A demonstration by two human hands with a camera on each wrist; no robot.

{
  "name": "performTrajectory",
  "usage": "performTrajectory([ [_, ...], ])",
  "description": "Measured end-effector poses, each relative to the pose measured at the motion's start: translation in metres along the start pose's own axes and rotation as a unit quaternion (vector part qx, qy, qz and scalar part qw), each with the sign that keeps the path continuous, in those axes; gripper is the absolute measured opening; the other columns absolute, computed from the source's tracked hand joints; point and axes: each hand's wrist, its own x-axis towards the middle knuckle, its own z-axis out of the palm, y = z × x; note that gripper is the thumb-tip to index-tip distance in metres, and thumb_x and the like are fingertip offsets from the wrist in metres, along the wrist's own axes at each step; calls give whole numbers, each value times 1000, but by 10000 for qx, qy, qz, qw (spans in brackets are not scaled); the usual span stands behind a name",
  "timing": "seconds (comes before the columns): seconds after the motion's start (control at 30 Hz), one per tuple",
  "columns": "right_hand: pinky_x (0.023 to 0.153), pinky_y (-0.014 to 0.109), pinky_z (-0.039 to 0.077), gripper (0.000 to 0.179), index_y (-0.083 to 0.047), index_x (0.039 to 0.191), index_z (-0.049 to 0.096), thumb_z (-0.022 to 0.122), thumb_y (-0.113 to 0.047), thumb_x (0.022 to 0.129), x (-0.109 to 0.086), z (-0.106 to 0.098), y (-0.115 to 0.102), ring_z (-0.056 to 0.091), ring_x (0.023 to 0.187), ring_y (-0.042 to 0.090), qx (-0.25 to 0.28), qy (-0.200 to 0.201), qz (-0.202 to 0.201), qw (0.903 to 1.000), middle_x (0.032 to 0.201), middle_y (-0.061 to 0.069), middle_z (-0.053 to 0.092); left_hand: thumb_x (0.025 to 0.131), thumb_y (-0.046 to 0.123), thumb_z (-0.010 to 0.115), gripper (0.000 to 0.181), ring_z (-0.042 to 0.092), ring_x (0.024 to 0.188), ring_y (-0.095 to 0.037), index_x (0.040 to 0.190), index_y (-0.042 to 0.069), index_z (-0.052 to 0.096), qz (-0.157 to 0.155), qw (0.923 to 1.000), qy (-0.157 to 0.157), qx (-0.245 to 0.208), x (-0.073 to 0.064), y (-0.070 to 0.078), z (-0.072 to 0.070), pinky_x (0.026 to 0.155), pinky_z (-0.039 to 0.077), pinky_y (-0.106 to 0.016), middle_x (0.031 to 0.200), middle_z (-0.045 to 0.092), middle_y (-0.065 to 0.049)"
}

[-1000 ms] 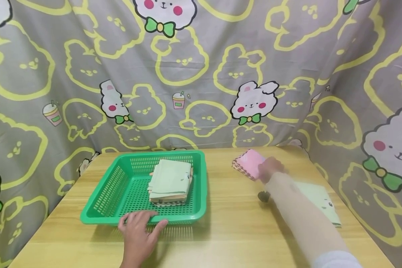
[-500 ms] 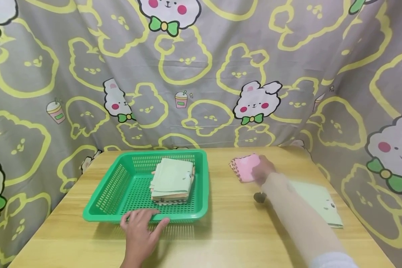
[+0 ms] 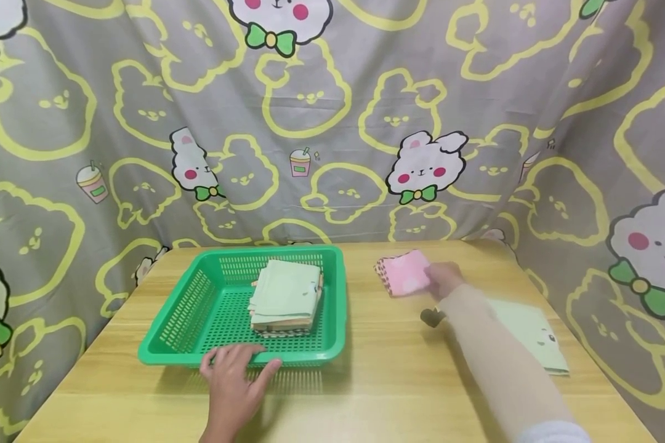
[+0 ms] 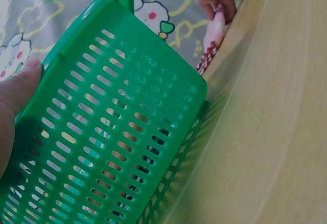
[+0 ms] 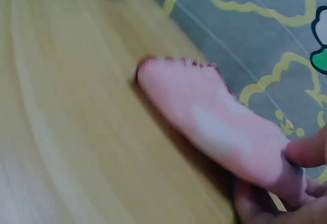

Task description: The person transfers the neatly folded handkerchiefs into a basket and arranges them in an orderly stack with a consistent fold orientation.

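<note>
My left hand (image 3: 233, 375) holds the near rim of a green plastic basket (image 3: 340, 307), fingers over the edge and thumb on the outer side. In the left wrist view the thumb (image 4: 23, 88) lies at the rim. Inside the basket sits a stack of folded cloths, a pale green cloth (image 3: 288, 292) on top. At the back right of the table, my right hand (image 3: 446, 277) pinches one end of a folded pink cloth (image 3: 404, 272) with a checkered edge. The right wrist view shows the pink cloth (image 5: 204, 116) tilted close over the table, between thumb and fingers.
Another pale green cloth (image 3: 537, 338) lies at the right, partly hidden by the right forearm. A small dark shape (image 3: 432, 317) shows beside that sleeve. A grey curtain (image 3: 332, 123) with cartoon prints stands behind and beside the wooden table (image 3: 377, 394).
The right hand and the pink cloth have shifted slightly left, and the cloth has turned a little. The left hand stays on the basket rim.
</note>
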Motion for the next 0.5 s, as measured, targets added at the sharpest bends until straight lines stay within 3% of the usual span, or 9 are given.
performTrajectory([
  [0.1, 80, 27, 52, 16, 2, 104, 56, 58, 0, 89, -2, -1, -4, 57, 84, 17, 524, 0, 210, 9984, 101, 8, 56, 83, 51, 69, 43, 52, 86, -27, 85, 8, 67, -4, 10000, 3, -26, 1, 0, 0, 90, 18, -62, 85, 68, -7],
  [0.23, 96, 27, 44, 33, -5, 125, 54, 60, -10, 92, -9, -2, -7, 54, 104, 17, 1338, 82, 536, 9895, 119, 4, 54, 84, 52, 68, 44, 52, 85, -26, 85, 9, 67, 13, 10000, 8, -27, 1, 0, 0, 89, 18, -62, 85, 68, -7],
  [0.33, 102, 29, 38, 43, -7, 135, 51, 60, -15, 94, -15, -4, -7, 50, 115, 18, 1482, 7, 600, 9871, 130, 3, 54, 83, 52, 68, 44, 52, 85, -27, 85, 9, 67, 18, 10000, 16, -22, 1, 0, 0, 89, 18, -61, 85, 68, -7],
  [0.5, 102, 29, 37, 42, -10, 136, 51, 60, -15, 95, -18, -4, -6, 49, 117, 18, 1733, -99, 619, 9829, 130, 3, 54, 83, 51, 69, 42, 52, 85, -26, 85, 9, 67, 20, 10000, 19, -38, 1, 0, 0, 89, 18, -62, 85, 68, -7],
])
